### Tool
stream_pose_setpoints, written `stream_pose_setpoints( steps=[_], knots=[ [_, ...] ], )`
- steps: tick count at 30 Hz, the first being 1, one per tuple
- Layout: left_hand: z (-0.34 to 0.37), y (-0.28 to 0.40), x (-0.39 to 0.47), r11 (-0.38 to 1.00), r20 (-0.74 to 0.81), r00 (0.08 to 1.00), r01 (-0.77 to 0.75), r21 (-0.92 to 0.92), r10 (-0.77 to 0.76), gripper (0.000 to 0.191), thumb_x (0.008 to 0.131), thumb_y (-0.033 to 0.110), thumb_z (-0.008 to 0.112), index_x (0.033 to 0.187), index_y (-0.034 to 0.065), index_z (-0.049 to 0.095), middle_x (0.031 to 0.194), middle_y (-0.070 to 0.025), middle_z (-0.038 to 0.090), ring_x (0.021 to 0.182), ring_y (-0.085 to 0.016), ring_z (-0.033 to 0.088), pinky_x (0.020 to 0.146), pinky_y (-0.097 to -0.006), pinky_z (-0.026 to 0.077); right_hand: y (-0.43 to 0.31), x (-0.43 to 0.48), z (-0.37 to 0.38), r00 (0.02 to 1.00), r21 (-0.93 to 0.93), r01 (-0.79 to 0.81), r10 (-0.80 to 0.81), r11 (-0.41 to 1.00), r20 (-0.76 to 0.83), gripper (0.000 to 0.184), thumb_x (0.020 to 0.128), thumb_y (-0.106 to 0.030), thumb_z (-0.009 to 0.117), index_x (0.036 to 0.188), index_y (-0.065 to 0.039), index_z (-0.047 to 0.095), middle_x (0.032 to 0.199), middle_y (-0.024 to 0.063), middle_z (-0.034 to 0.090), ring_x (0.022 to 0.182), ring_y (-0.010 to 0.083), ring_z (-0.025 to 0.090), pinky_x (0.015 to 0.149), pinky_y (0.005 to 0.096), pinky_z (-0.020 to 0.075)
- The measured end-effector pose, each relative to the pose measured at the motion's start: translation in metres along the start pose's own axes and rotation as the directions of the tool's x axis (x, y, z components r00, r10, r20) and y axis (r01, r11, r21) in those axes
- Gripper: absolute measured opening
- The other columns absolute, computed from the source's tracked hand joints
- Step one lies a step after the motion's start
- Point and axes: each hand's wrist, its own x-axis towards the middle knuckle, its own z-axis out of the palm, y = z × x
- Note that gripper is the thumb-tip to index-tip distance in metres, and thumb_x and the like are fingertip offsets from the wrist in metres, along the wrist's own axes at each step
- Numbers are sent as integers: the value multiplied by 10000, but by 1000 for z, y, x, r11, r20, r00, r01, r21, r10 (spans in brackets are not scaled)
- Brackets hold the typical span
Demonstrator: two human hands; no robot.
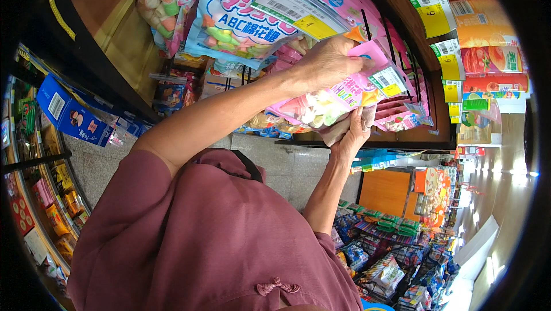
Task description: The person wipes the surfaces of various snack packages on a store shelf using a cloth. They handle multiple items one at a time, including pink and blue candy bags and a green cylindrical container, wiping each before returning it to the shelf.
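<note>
My left hand [329, 63] grips the upper part of a pink bag of marshmallows [320, 100], which hangs tilted on a display hook with a price tag [389, 82] before it. Below, my right hand [355, 132] holds a bunched grey-brown cloth [338, 130] against the bag's lower end. Part of that hand's grip is hidden by cloth and bag. A light blue bag of marshmallows [241, 18] hangs to the left of my left hand, behind a clear price tag holder [301, 7].
More pink bags [398, 119] hang at the right of the rack. Tubs and canisters [495, 83] line a shelf at the far right. A blue carton [73, 113] juts out at the left, above grey floor tiles [99, 169]. Packaged snacks [383, 272] fill baskets at lower right.
</note>
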Motion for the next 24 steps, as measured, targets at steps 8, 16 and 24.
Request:
stream_pose_setpoints(
  steps=[8, 16, 24],
  knots=[
    [-7, -21, -10, 996, -33, 997, 74, -55, -76, 209, 935, 163, 636, 1067, 19, 708, 866, 18, 677, 762, -36, 608, 651, -215, 496, -4, -8, 3, 1000, -73, 0, -1, 997, -4, 282, 954, -140, 638, 1187, 14, 601, 1073, 70, 676, 925, 121, 634, 825, 292, 520],
    [-11, -22, -18, 980, -50, 994, 88, -177, -98, 215, 929, 191, 650, 1053, 21, 697, 905, 19, 675, 810, -38, 610, 694, -220, 498, -10, -14, 4, 1000, -131, -3, 7, 991, 26, 272, 956, -138, 634, 1178, 16, 603, 1067, 73, 673, 933, 118, 631, 823, 282, 512],
    [-4, -8, -11, 1000, -43, 999, -3, -31, 2, 222, 919, 166, 629, 1074, 36, 721, 788, 53, 639, 690, -17, 552, 583, -220, 444, -6, -8, -1, 1000, -73, 22, -22, 997, -8, 300, 955, -130, 632, 1207, 26, 583, 1125, 84, 659, 974, 136, 624, 859, 303, 508]
  ],
)
